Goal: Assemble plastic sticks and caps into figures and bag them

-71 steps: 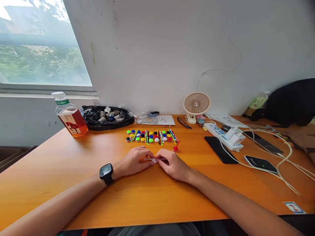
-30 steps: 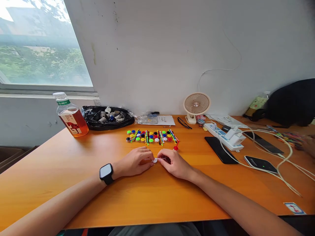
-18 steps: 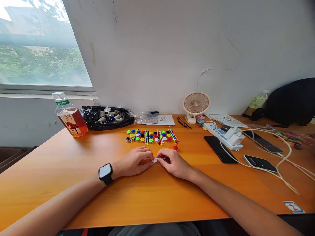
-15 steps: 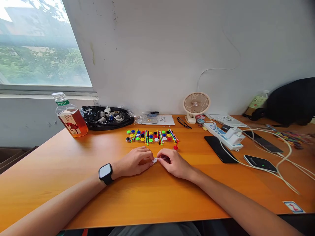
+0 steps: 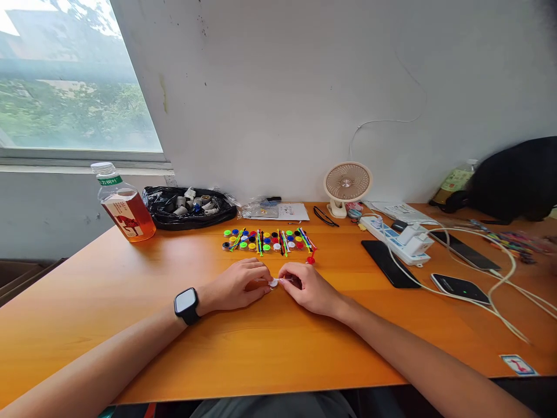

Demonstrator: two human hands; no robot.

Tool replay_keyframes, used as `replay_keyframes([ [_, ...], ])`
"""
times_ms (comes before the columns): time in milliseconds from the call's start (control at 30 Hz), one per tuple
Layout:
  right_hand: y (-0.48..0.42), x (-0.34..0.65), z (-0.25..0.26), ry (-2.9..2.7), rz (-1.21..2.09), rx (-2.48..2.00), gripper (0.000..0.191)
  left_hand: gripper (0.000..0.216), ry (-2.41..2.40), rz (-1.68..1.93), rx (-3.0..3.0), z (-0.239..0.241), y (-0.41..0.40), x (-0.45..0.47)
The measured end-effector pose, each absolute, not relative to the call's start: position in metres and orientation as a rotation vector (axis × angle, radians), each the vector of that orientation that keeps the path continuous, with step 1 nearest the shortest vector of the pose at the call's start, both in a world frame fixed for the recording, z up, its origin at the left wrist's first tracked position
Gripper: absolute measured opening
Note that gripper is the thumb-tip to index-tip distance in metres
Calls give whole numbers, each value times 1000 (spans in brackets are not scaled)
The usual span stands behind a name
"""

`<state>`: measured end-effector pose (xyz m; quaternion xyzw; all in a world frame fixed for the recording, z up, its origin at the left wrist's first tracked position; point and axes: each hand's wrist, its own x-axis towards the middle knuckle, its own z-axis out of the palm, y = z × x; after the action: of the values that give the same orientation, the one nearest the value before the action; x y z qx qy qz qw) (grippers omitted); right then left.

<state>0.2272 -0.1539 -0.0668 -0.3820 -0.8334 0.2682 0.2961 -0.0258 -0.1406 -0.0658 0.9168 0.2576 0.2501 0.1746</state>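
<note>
My left hand, with a black smartwatch on its wrist, is closed in a pinch at the left side of a small round white piece. My right hand pinches what looks like a thin white stick at the right side of that piece. The fingers hide most of both parts. Beyond the hands, rows of small coloured round pieces lie with bundles of thin coloured sticks between them. A red piece with a red stick stands just past my right hand.
A tea bottle and a black plastic bag of grey parts are at the left. A small fan stands by the wall. At the right are a power strip, white cables, a black phone and a power bank.
Both hands keep almost the same place and grip at the white piece. The view has shifted very slightly.
</note>
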Motion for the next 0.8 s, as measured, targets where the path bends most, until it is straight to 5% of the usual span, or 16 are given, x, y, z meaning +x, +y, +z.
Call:
replay_keyframes([
  [800, -154, 226, -66, -2213, 702, -1025, 10, 12, 716, 691, 2623, -63, -141, -25],
])
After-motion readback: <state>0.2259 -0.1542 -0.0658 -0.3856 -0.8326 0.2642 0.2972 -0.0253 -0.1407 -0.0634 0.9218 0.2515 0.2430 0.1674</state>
